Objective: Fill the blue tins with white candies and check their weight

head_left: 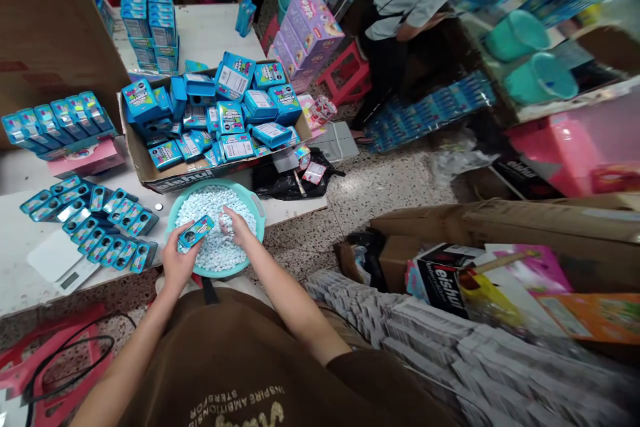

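Head view looks down on a small blue candy case [197, 232], held tilted over the left side of a teal plastic basin [215, 272] by the person's left hand [180, 260], whose fingers are partly closed around it from below. Just beside it, the right hand [235, 225] sits in a heap of pale blue candies [213, 203], its fingers curled into the pile; whether they have hold of any candies cannot be told. The basin rests at the edge of a white table [15, 280], with rows of matching blue cases [90, 227] lying to its left, near a flat white digital scale [63, 260]. Beyond the basin, a cardboard carton [185, 170] brims with loose blue boxes [233, 120], and tidy stacks of blue boxes [149, 23] stand farther back. At the far end of the table, a co-worker's hand [245, 17] holds another blue box.
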Tool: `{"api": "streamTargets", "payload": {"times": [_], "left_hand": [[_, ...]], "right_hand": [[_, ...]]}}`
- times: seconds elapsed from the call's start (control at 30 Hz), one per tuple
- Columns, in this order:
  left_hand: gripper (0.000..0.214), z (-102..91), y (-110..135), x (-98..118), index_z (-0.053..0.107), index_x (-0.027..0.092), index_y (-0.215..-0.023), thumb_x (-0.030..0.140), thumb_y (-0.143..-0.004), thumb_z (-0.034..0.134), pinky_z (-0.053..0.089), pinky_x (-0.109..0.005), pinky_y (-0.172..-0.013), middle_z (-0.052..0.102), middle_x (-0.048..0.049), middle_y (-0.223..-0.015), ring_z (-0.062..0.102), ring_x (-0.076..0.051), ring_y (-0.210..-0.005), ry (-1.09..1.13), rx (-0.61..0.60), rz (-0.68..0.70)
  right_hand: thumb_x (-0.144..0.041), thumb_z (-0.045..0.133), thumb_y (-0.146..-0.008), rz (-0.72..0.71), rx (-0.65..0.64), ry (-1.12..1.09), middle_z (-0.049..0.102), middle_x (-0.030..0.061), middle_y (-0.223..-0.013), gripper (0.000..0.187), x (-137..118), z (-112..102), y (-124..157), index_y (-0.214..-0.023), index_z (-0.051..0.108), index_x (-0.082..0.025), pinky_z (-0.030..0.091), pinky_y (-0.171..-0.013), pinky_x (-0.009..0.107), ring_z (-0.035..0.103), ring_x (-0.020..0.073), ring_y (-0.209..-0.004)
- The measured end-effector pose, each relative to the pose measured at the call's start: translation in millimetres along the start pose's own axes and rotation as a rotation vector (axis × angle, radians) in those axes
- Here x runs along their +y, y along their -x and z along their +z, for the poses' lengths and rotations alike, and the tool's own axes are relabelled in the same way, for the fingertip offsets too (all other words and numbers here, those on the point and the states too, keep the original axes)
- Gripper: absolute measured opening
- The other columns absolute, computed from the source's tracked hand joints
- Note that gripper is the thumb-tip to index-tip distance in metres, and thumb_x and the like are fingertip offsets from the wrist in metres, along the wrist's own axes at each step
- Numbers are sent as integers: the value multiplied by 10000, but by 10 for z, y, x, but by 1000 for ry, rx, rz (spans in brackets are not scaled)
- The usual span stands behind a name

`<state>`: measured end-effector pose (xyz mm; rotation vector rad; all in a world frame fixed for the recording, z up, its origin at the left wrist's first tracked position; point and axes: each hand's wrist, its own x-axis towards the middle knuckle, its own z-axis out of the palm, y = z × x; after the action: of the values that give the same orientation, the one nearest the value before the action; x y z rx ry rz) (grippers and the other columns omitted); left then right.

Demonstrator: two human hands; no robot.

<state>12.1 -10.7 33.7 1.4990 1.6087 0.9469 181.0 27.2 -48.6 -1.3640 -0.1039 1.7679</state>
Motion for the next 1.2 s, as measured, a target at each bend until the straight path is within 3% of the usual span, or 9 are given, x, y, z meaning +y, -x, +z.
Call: {"api": "streamTargets", "payload": {"times": [0.1, 0.37, 0.53, 0.67, 0.83, 1.2], "left_hand": [[388, 30, 16, -41, 610, 210, -1073, 383, -731, 678, 477, -334, -884, 660, -51, -1073, 614, -207, -992, -2, -7, -20], [355, 146, 98, -118, 591, 207, -1114, 276, -766, 608, 462, -358, -913, 648, -65, -1124, 593, -224, -1050, -88, -144, 84], [368, 244, 139, -64, 591, 209, -1112, 183, -745, 573, 459, -357, -910, 656, -65, -1101, 596, -216, -1025, -107, -190, 183], [392, 289, 145, -32, 596, 203, -1093, 149, -706, 569, 457, -346, -908, 666, -60, -1082, 603, -215, -1006, -126, -189, 178], [393, 293, 155, -16, 593, 187, -1091, 165, -700, 574, 458, -333, -898, 666, -62, -1087, 607, -212, -997, -103, -182, 117], [365, 206, 155, 144, 605, 214, -1071, 187, -709, 570, 464, -305, -841, 682, -35, -1032, 625, -204, -937, -101, -205, 61]], "right_hand": [[-442, 586, -758, 123, -156, -221, 489, -60, -502, 268, -159, 23, 180, -726, 478, -199, 223, -334, 160, 346, 54, -356], [-290, 480, -787, -66, -185, -527, 497, -52, -552, 103, -414, 289, 709, -725, 465, -209, 224, -329, 141, 346, 56, -389], [-275, 465, -766, -126, -155, -505, 496, -43, -557, 72, -418, 543, 855, -729, 461, -213, 217, -334, 148, 401, 72, -430], [-297, 463, -768, -233, -148, -442, 405, -64, -485, 101, -323, 663, 895, -706, 451, -218, 250, -355, 170, 370, 76, -409], [-308, 482, -755, -355, -125, -398, 393, -68, -472, 130, -269, 734, 939, -673, 452, -212, 322, -418, 192, 373, 72, -416], [-336, 468, -755, -420, -26, -296, 418, -61, -462, 158, -263, 819, 1051, -668, 445, -207, 327, -458, 204, 396, 79, -437]]}}
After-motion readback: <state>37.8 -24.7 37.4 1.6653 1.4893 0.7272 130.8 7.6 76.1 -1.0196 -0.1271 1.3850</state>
